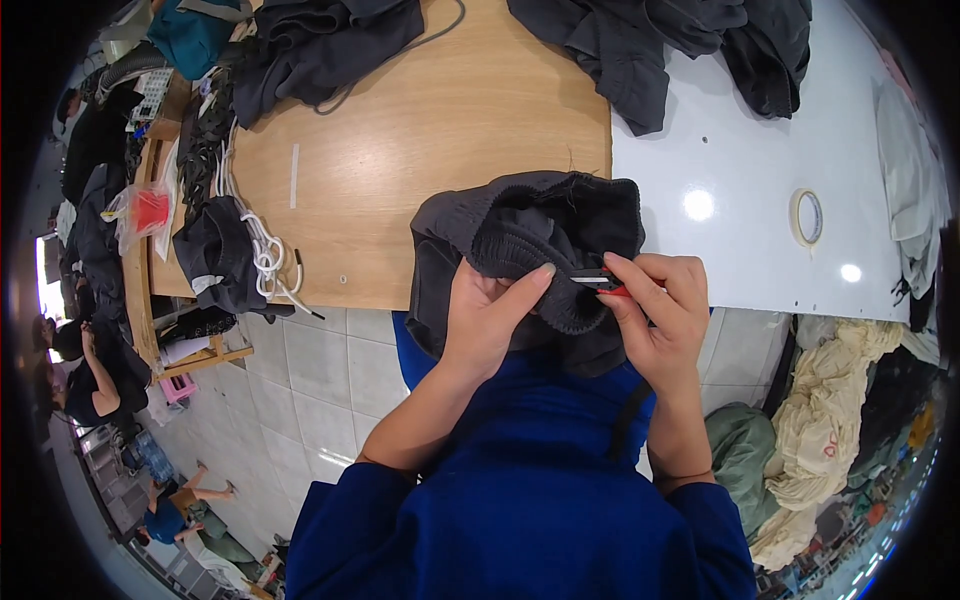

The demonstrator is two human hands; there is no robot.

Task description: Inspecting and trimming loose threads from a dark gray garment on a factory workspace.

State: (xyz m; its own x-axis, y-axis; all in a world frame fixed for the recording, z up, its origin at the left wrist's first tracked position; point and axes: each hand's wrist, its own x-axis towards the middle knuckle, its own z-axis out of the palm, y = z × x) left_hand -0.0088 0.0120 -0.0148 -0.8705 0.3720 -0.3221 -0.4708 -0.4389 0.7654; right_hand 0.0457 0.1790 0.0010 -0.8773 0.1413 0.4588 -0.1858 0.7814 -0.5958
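A dark grey garment with a gathered elastic waistband (520,250) lies bunched at the table's front edge, its opening turned up. My left hand (490,310) is closed on the near side of the waistband, thumb on top and fingers tucked underneath out of sight. Pinched between the thumb and fingers of my right hand (655,310) is a small red and black tool with a metal blade (592,280). The blade points left and lies against the waistband, close to my left thumb tip. Loose threads (571,160) stick up from the garment's far rim.
More dark garments lie at the far left (320,50) and far right (640,50). A tape roll (805,218) sits on the white table. White cords (265,250) and a dark cloth piece (220,255) lie left. Cream fabric (825,430) is heaped at right. Other people are off left.
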